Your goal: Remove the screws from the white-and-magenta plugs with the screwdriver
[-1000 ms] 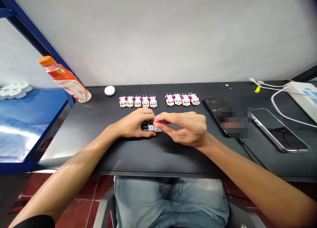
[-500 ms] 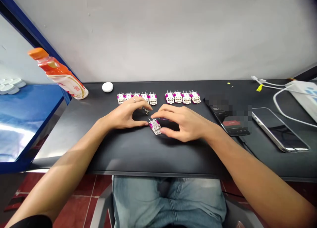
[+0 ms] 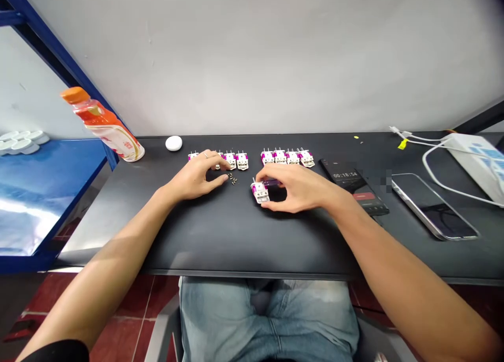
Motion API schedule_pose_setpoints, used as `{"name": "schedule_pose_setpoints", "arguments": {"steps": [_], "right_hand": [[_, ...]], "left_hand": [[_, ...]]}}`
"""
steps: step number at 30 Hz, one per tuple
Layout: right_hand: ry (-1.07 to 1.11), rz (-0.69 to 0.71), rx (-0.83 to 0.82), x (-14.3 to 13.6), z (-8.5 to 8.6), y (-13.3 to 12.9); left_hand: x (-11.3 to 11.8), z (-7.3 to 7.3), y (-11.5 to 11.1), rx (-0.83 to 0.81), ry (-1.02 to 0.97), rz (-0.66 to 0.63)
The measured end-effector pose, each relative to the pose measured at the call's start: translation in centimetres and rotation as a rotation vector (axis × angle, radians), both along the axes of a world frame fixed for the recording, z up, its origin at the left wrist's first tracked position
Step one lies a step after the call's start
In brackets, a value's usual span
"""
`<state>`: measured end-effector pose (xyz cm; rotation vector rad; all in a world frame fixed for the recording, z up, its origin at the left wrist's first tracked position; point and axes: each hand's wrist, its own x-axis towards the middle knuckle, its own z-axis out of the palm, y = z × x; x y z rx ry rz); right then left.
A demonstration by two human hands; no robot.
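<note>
My right hand (image 3: 297, 188) grips a small white-and-purple plug piece (image 3: 260, 192) with metal pins between thumb and fingertips, just above or on the dark table. Behind that piece, a dark purplish thing (image 3: 272, 183) shows partly under my fingers; its kind is hidden. My left hand (image 3: 196, 177) has its thumb and fingers apart, holding nothing. Right by its fingertips lies a little heap of tiny brass-coloured screws (image 3: 233, 179). Similar plug pieces stand in a left row (image 3: 242, 161), partly covered by my left hand, and in a right row (image 3: 280, 156).
A black phone (image 3: 354, 186) showing a timer and a silver-edged phone (image 3: 435, 207) lie on the right. Beyond them are white cables (image 3: 427, 162) and a white box (image 3: 474, 160). An orange-capped bottle (image 3: 110, 131) and a white round case (image 3: 174, 143) are at the left.
The plug piece has moved right, away from my left thumb, in my right hand's grip. My left hand has drawn back slightly left, uncovering the screws.
</note>
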<state>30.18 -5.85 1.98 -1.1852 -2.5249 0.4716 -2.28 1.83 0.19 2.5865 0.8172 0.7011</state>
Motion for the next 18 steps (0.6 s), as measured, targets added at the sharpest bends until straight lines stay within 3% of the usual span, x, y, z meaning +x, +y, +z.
{"name": "schedule_pose_setpoints", "arguments": {"steps": [5, 8, 18], "right_hand": [[-0.114, -0.218, 0.143, 0.5, -1.0, 0.7], [-0.181, -0.236, 0.156, 0.1, -1.9, 1.0], [-0.101, -0.323, 0.243, -1.3, -4.0, 1.6]], "left_hand": [[0.1, 0.0, -0.1, 0.025, 0.023, 0.004], [0.1, 0.1, -0.2, 0.036, 0.028, 0.000], [0.4, 0.0, -0.1, 0.051, 0.028, -0.003]]}}
